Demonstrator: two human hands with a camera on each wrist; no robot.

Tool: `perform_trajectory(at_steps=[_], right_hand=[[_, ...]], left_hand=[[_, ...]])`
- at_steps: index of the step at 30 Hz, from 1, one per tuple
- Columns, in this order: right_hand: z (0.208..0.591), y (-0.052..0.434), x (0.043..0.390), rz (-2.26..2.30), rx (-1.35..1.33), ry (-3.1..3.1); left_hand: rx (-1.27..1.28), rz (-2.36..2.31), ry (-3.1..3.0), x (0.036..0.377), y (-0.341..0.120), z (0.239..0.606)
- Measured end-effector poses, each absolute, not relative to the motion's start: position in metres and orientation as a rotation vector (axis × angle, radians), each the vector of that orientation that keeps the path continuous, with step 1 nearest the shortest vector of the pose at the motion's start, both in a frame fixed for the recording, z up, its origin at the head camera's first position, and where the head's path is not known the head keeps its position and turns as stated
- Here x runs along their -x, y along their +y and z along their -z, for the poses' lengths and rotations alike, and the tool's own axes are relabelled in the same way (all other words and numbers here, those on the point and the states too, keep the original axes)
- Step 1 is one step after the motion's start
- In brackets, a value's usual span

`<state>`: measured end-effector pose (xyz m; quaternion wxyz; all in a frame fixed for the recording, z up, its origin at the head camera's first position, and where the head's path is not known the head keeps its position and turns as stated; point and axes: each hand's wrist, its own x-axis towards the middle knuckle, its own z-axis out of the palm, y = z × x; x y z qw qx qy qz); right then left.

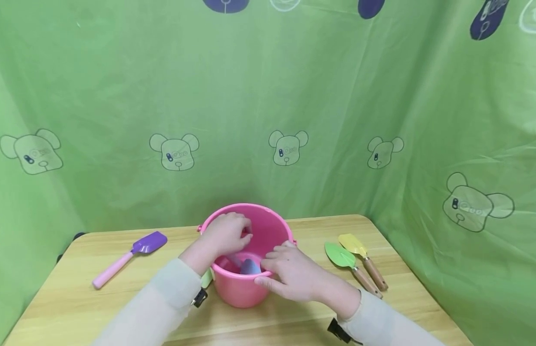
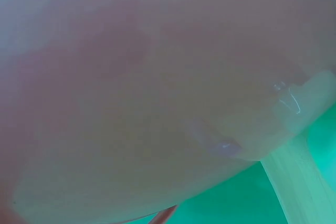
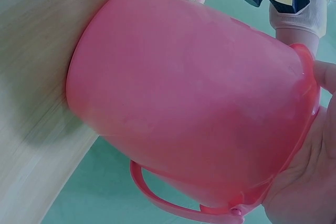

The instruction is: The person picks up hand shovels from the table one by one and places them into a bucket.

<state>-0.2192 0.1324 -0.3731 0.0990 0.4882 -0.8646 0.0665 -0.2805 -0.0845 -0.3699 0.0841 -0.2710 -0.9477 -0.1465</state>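
A pink bucket (image 1: 242,290) stands upright on the table, its open top facing up. My right hand (image 1: 293,271) grips its right rim, thumb outside and fingers over the edge. The right wrist view shows the bucket wall (image 3: 184,93) close up with that hand (image 3: 310,171) at the rim. My left hand (image 1: 224,235) reaches over the left rim, fingers bent down inside; I cannot tell whether they hold anything. A grey-blue rounded blade (image 1: 250,267) lies inside the bucket. Blurred, close surfaces fill most of the left wrist view.
At left on the table (image 1: 172,254) lies a purple shovel (image 1: 151,242) with a pink handle. A green trowel (image 1: 339,254) and a yellow trowel (image 1: 353,244) with wooden handles lie at right. Green curtains (image 1: 233,96) hang behind and beside the table.
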Motion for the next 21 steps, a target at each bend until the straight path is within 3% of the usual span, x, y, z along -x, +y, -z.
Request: perform_trajectory(at_steps=[21], right_hand=[[0.375,0.133,0.219,-0.209,-1.446,-2.546]], left_hand=[[0.708,0.402,-2.608,0.261,-0.090,0.361]])
